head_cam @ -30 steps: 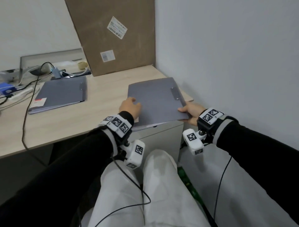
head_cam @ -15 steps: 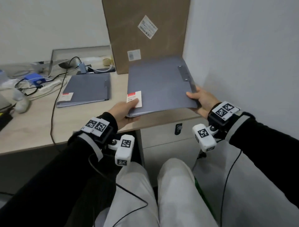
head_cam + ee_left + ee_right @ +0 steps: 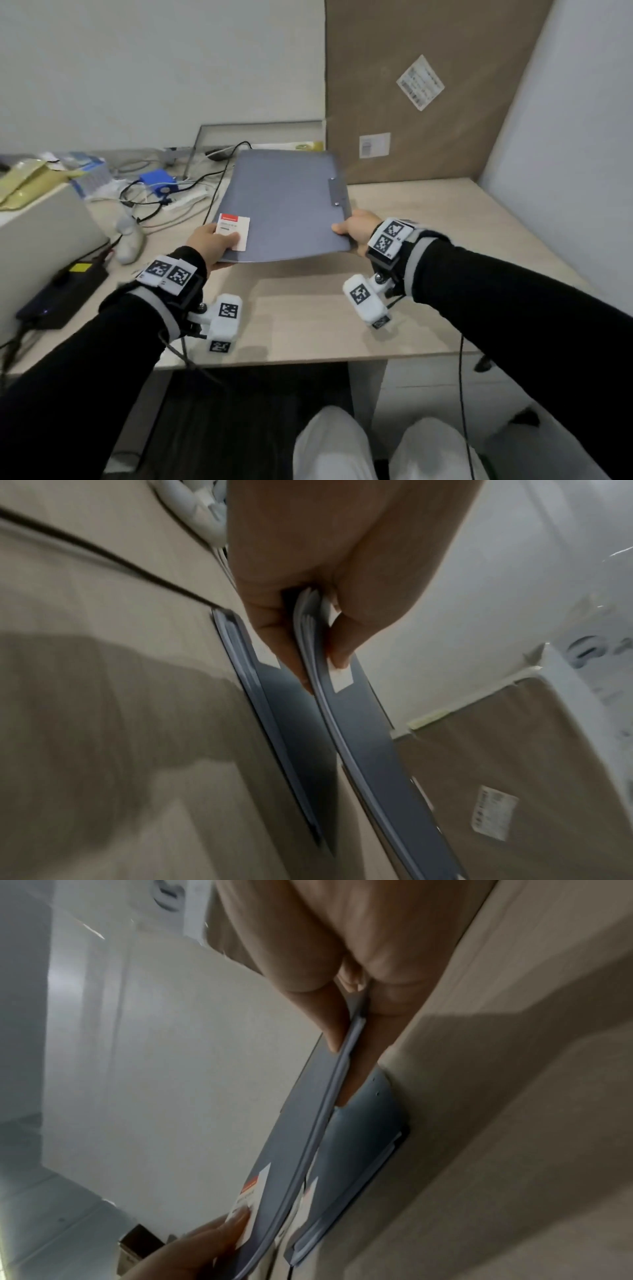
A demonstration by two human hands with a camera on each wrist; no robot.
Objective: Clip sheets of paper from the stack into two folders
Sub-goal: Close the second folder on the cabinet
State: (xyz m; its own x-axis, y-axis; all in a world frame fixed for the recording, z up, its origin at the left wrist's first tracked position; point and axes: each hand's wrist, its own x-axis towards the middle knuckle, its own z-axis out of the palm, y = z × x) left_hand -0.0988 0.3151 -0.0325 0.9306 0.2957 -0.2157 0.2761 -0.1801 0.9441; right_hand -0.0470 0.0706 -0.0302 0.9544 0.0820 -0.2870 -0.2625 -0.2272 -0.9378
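Observation:
A closed grey folder with a white and red label hangs tilted above the desk, held by both hands. My left hand pinches its near left corner, thumb on the label. My right hand pinches the near right corner, just below the metal clip. White sheets show at the edge of the held folder in the left wrist view. A second grey folder lies flat on the desk right beneath it, also visible in the right wrist view as the lower folder. The head view hides it.
A tall cardboard box leans against the wall at the back right. Cables, a blue box and a power strip crowd the back left. A white case and a black device stand at the left edge.
Both hands lifted the folder off the desk's right corner and carried it left, over the folder lying on the desk. My head turned left with it.

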